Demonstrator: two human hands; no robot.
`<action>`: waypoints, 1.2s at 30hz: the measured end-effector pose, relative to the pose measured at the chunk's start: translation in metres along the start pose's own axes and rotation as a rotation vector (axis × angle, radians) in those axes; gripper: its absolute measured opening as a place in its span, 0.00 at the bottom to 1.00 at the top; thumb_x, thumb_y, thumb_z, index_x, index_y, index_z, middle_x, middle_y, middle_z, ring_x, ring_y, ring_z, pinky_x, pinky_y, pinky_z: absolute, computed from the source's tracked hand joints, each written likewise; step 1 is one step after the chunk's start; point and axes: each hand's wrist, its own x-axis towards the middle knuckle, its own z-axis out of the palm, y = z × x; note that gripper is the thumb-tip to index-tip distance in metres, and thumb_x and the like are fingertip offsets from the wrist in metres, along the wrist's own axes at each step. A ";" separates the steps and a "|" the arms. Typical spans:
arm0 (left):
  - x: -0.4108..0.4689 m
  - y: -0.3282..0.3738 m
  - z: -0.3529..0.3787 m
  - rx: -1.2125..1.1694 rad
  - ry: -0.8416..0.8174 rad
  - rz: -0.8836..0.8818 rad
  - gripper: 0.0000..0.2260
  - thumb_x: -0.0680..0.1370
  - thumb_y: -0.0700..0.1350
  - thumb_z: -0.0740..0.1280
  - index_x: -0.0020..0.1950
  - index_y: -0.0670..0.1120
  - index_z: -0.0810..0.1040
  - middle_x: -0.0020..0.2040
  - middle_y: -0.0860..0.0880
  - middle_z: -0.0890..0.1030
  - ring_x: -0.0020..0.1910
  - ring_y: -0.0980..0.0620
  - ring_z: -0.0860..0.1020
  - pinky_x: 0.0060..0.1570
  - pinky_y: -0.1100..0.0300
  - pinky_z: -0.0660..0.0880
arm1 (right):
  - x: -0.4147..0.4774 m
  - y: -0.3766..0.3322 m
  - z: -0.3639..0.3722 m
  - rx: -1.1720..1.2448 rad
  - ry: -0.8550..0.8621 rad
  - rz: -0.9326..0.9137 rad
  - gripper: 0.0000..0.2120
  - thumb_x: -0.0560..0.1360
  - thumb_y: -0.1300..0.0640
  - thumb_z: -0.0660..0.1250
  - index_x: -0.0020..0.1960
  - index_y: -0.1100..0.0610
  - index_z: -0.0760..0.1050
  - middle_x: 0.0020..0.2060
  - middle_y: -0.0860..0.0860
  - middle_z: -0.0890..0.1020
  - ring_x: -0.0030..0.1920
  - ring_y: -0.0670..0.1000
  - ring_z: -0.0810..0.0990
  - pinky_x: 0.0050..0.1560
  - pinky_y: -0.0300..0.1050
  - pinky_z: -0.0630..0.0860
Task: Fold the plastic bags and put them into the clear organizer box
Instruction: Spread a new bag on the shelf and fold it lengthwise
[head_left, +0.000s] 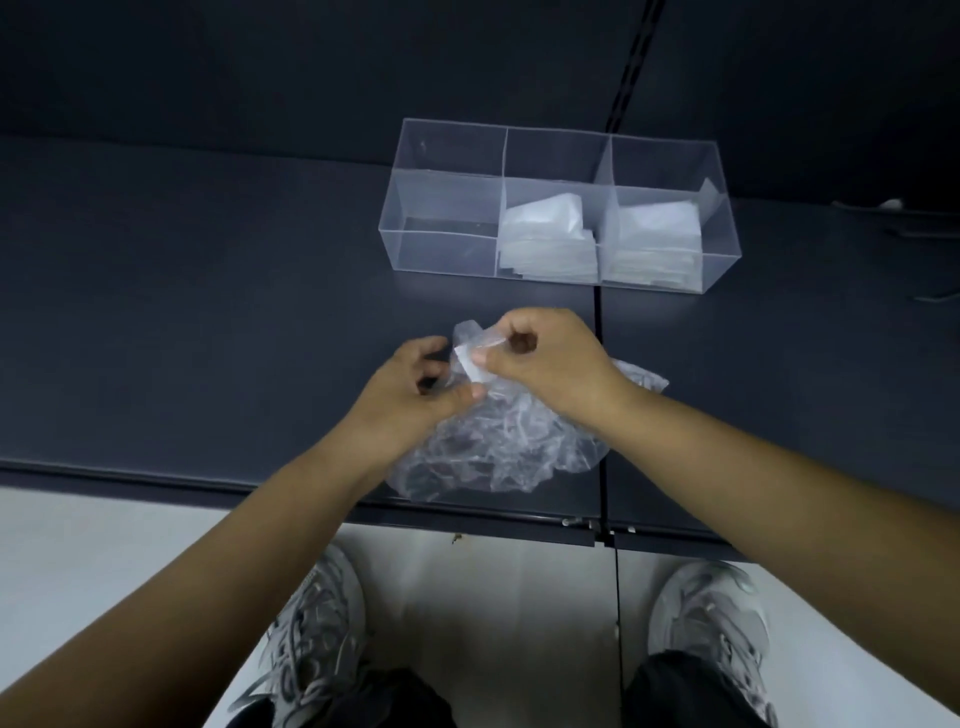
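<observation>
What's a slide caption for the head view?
Both hands, left and right, pinch a crumpled bag before the organizer: left compartment empty, other two hold folded bags.

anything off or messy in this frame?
Nothing stands out. The organizer box sits upright; its middle and right compartments hold folded bags, the left is bare. Both hands, left hand and right hand, pinch a crumpled plastic bag on the table.

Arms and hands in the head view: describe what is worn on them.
Nothing is worn. The left hand and right hand are bare, with no gloves, rings or watch visible. Both forearms are uncovered as far as the picture's edge, with no sleeve showing. The fingers are bare too.
</observation>
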 end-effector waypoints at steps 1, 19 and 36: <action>-0.001 0.001 0.000 -0.063 -0.052 -0.009 0.42 0.68 0.50 0.76 0.76 0.53 0.58 0.61 0.49 0.79 0.63 0.53 0.75 0.57 0.61 0.74 | -0.004 0.001 -0.004 0.095 -0.027 -0.026 0.08 0.74 0.58 0.71 0.43 0.64 0.79 0.38 0.59 0.81 0.38 0.48 0.76 0.43 0.47 0.74; -0.011 0.001 -0.027 0.031 0.070 0.201 0.07 0.77 0.43 0.68 0.40 0.43 0.79 0.54 0.54 0.81 0.51 0.62 0.78 0.54 0.70 0.70 | -0.041 0.038 -0.064 0.295 0.387 0.186 0.12 0.81 0.58 0.60 0.45 0.57 0.81 0.33 0.45 0.85 0.36 0.43 0.82 0.45 0.40 0.79; -0.040 0.015 -0.014 -0.040 0.126 0.388 0.11 0.79 0.53 0.62 0.40 0.50 0.71 0.33 0.56 0.72 0.35 0.58 0.70 0.42 0.61 0.70 | -0.072 0.018 -0.060 0.431 0.467 0.208 0.12 0.80 0.58 0.62 0.41 0.60 0.79 0.33 0.50 0.83 0.34 0.47 0.79 0.35 0.36 0.76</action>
